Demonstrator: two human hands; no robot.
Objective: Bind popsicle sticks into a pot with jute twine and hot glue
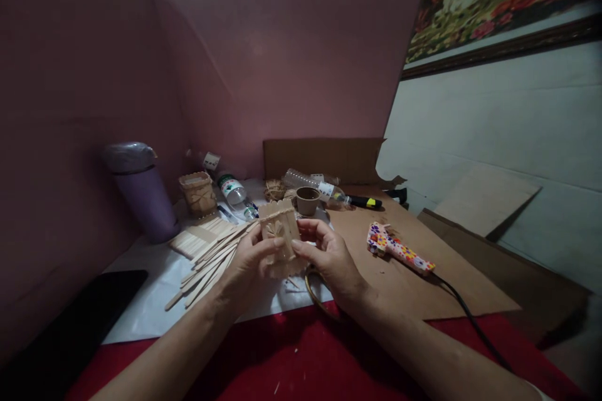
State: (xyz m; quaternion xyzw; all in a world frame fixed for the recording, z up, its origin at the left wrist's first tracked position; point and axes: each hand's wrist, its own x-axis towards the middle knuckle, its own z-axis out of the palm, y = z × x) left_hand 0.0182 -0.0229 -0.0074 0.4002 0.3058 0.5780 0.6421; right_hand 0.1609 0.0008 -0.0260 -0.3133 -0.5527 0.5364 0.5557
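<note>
Between my two hands is a small craft-stick panel (285, 225) with a twine strip along its top and a leaf-like decoration on its face; whether it is one side of a box I cannot tell. My left hand (251, 254) grips its left edge, thumb across the front. On the right edge, my right hand (327, 254) pinches it between thumb and fingers. Just below my right hand lies a pair of scissors (311, 285), partly hidden by the wrist. Loose craft sticks (207, 269) fan out beside my left hand.
A flowered glue gun (399, 249) with a black cord lies on cardboard (451, 294) at right. Behind stand a small cup (308, 200), plastic bottles (232, 191), twine (274, 189) and a craft-stick container (198, 194). A purple tumbler (145, 194) stands left, near a dark flat object (103, 301).
</note>
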